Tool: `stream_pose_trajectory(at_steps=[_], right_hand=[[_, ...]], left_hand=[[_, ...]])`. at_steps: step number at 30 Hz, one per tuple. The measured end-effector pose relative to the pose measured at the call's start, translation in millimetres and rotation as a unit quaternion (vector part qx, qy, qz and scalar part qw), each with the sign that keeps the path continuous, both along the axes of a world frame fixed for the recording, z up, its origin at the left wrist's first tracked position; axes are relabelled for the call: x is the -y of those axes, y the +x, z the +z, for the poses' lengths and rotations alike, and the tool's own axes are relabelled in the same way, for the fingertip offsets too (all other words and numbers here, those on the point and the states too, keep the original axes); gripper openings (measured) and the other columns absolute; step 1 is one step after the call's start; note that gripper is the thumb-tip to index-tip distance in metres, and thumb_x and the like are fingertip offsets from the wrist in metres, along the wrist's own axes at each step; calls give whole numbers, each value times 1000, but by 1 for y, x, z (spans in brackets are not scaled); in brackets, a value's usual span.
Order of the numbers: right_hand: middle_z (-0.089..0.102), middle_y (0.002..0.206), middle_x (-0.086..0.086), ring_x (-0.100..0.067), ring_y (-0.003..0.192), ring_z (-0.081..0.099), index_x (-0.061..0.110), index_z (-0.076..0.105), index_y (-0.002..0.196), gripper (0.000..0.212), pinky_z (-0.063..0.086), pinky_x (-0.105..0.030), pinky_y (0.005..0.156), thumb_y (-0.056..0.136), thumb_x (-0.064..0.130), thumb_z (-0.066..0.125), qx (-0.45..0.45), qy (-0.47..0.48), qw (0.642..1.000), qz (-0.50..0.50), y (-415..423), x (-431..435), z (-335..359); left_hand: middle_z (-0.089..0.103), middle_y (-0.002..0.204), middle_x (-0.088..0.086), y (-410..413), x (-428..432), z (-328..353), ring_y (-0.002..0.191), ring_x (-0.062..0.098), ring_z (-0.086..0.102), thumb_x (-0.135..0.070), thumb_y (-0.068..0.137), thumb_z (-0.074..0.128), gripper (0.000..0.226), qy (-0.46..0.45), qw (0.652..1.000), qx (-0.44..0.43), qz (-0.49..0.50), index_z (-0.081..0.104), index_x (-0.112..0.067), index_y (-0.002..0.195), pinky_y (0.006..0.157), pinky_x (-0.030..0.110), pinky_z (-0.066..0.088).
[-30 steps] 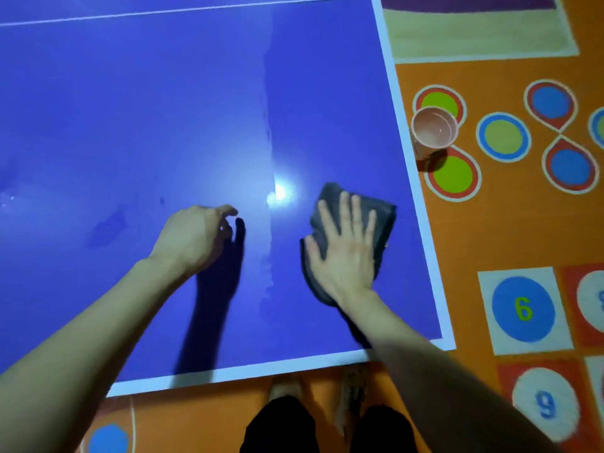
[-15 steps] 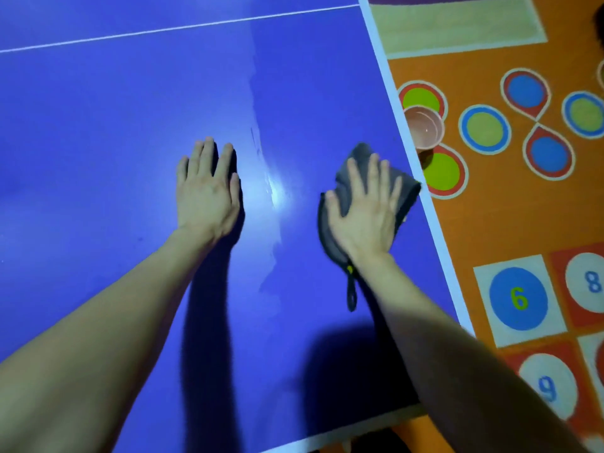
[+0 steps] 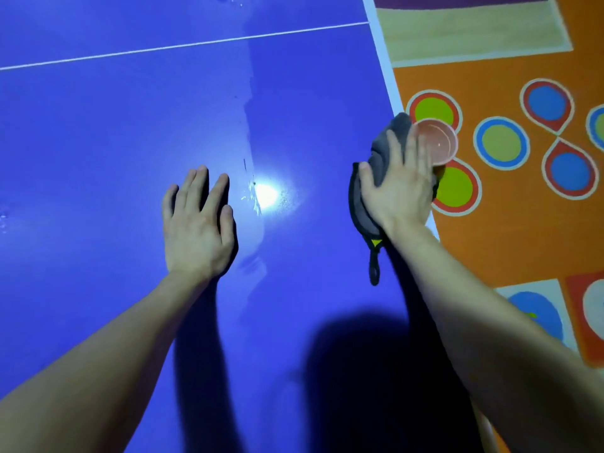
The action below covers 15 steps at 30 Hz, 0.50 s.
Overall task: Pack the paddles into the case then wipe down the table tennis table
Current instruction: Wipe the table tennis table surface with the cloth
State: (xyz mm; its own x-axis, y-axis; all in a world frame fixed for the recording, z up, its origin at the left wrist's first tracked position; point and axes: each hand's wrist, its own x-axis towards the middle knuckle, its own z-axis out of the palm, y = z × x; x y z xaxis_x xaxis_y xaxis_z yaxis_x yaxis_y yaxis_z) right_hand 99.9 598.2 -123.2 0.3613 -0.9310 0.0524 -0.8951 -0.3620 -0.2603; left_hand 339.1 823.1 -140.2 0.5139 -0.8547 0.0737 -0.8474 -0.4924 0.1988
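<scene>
Two grips, both spread flat: my left grip point(image 3: 199, 227) rests on the blue surface point(image 3: 98, 125), my right grip point(image 3: 397, 191) presses the grey cloth point(image 3: 379, 155) at its right edge. I'm wiping; next, I think, sweep back left.

Bare-armed on both sides, uncovered from left hand point(image 3: 196, 223) and right hand point(image 3: 397, 188) down to the frame's lower edge (skin only).
</scene>
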Motion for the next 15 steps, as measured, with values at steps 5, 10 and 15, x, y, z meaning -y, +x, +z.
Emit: stream_pose_trajectory(at_steps=[5, 10, 15], right_hand=[[16, 182, -10, -27, 170, 7, 23, 40, 168, 74, 35, -47, 128, 103, 53, 57, 37, 57, 934, 351, 46, -141, 3], [29, 179, -8, -33, 167, 22, 28, 44, 167, 72, 19, -58, 133, 103, 58, 55, 16, -16, 915, 403, 31, -32, -8], [27, 179, -12, -35, 166, 20, 28, 41, 168, 75, 11, -59, 135, 102, 63, 43, -8, -32, 998, 44, 62, 57, -5]], left_hand=[[32, 171, 10, -2, -1, 2, 162, 26, 22, -22, 109, 40, 51, -15, 999, -6, 29, 39, -18, 159, 132, 51, 14], [23, 176, 9, -1, -1, -2, 166, 24, 11, -35, 110, 35, 58, 9, 996, -7, 92, 33, -21, 166, 132, 54, 11], [24, 176, 9, -1, 0, -3, 165, 24, 13, -36, 109, 36, 59, 8, 996, 1, 92, 34, -21, 166, 132, 54, 12]])
